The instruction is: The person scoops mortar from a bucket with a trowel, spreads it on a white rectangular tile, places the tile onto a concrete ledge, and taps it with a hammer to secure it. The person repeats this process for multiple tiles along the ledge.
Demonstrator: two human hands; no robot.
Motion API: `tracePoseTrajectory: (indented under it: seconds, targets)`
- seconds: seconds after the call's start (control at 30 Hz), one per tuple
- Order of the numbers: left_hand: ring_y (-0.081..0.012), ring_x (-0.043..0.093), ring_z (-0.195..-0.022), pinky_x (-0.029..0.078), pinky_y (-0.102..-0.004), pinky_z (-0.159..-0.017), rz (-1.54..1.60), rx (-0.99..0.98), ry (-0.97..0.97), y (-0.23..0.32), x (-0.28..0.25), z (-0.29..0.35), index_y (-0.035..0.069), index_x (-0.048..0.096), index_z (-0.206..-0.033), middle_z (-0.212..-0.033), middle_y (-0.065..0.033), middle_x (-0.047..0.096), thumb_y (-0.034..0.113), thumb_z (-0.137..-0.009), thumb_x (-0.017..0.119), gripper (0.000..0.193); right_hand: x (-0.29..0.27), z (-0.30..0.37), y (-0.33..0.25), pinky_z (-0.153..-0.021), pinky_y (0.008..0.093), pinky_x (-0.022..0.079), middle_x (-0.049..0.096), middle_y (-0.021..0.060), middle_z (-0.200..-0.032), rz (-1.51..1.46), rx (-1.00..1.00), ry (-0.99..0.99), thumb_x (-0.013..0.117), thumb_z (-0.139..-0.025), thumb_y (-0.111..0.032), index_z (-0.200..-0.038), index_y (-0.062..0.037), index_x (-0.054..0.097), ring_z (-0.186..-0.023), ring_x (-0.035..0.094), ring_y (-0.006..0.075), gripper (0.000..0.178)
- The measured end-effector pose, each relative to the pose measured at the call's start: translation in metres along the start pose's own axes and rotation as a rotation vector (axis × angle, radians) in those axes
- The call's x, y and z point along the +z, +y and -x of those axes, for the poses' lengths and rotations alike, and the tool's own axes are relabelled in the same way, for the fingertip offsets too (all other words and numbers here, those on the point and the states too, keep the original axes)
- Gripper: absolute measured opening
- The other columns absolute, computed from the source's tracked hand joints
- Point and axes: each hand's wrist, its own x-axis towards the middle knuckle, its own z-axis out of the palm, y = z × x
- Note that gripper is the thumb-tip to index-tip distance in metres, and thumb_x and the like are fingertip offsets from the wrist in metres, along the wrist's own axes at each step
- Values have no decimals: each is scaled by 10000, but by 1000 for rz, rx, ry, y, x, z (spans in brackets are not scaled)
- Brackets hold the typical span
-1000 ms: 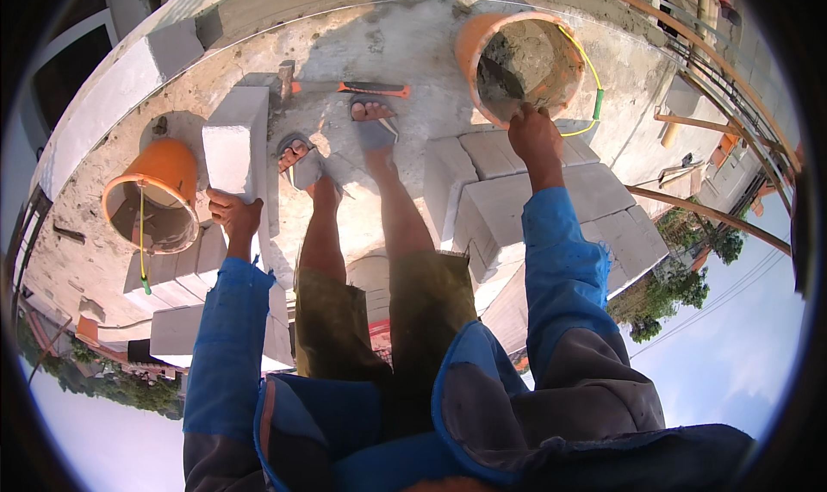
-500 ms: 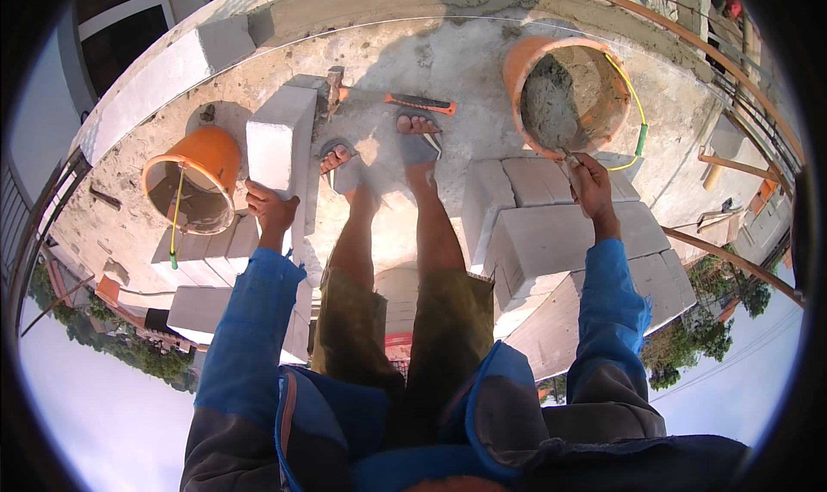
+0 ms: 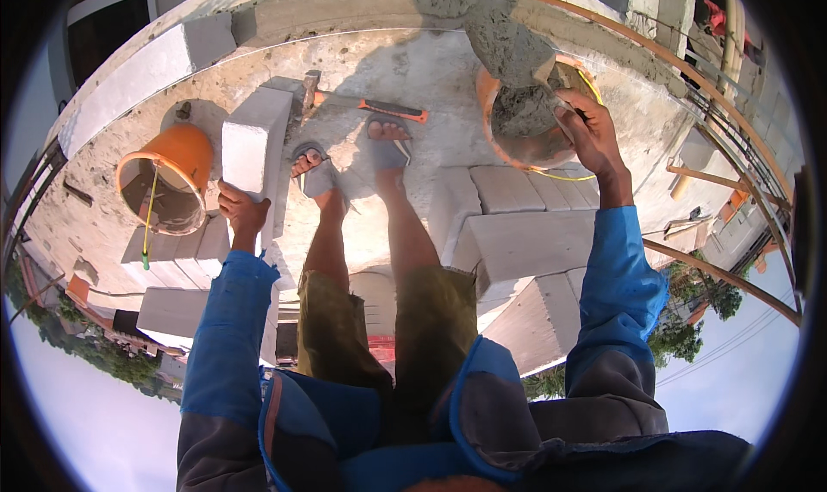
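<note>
A trowel [image 3: 543, 68] is in my right hand [image 3: 592, 139], my fingers and thumb pinched round its handle. Wet grey mortar [image 3: 504, 35] heaps on its blade, which is raised over the far rim of the right orange bucket [image 3: 493, 130]. More mortar lies inside that bucket. My left hand [image 3: 241, 213] grips the near end of a pale grey block [image 3: 245, 152] standing to the left of my feet, with the thumb at its right edge. Left of this block, a tilted orange bucket [image 3: 185, 146] with a yellow handle shows grey residue inside.
A hammer [image 3: 392, 110] with an orange and black handle lies beyond my feet. Stacked blocks [image 3: 534, 238] stand at right, and more blocks [image 3: 177, 255] at left. A low block row [image 3: 164, 61] and taut string curve along the far side. Poles [image 3: 724, 277] cross at right.
My right hand has moved up and away from me, lifting the trowel out of the right bucket with mortar on it. My left hand stays on the block. The whole view has shifted slightly.
</note>
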Motion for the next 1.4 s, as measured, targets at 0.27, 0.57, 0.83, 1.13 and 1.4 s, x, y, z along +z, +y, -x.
tracePoseTrajectory:
  seconds: [0.27,0.57,0.83,1.13,1.4]
  targets:
    - [-475,279,-1469,195,-590,-1275,29,-7,22,2,0,0,-123,-105,-1632,-1595,-342,251,409,-775,925,1441,-56,-99,1,-843,438,593,691,128,-1173,941,-235,188,669,-1008,-381,-1366,-204,685,-944,740,336,399]
    - [-504,261,-1485,289,-591,-1260,73,-22,96,-4,8,1,-23,-103,-1663,-1568,-323,258,332,-760,944,1427,-87,-71,24,-869,508,598,666,128,-1205,1097,-92,330,618,-1044,-430,-1408,-276,634,-1064,716,387,395]
    - [-500,281,-1464,314,-586,-1246,124,-76,34,7,0,4,-9,-88,-1663,-1560,-312,261,304,-751,940,1409,-28,56,59,-659,363,464,584,127,-1000,551,-215,456,710,-1040,-214,-1303,-8,666,-695,515,218,337]
    - [-466,318,-1513,341,-745,-1185,76,-149,-62,19,-24,10,62,-72,-1687,-1587,-244,284,390,-755,957,1427,61,64,82,-1023,515,524,644,219,-1252,675,55,353,695,-1012,-192,-1376,-47,685,-1211,638,417,392]
    - [-448,218,-1589,261,-813,-1187,194,10,140,32,-43,19,105,67,-1705,-1644,-214,274,503,-731,933,1362,237,74,-29,-875,447,575,690,182,-1162,295,-130,-89,715,-998,-168,-1323,-60,683,-1043,712,348,344]
